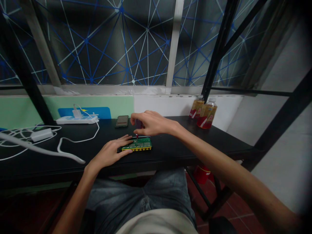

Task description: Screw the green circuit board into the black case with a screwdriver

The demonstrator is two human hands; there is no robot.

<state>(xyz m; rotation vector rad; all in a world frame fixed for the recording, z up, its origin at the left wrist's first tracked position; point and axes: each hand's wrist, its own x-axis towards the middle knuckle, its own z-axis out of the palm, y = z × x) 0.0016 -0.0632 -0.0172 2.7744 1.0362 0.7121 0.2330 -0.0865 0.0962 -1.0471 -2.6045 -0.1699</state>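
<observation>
A green circuit board (145, 141) with a row of yellow-edged ports along its front lies on the black table. My left hand (109, 152) grips its left end, thumb along the front edge and fingers over the far side. Above the board, my right hand (156, 123) is closed around the dark handle of a screwdriver (138, 124). The screwdriver stands nearly upright, its reddish lower part pointing down at the board. Whether the tip sits on a screw is too small to tell.
Behind the board lies a dark flat rectangular object (122, 121). A white power strip (78, 120), a white adapter (42, 134) and loose white cables occupy the left. Two drink bottles (206, 114) stand at the back right. Black metal posts (216, 55) rise beside the table (170, 146).
</observation>
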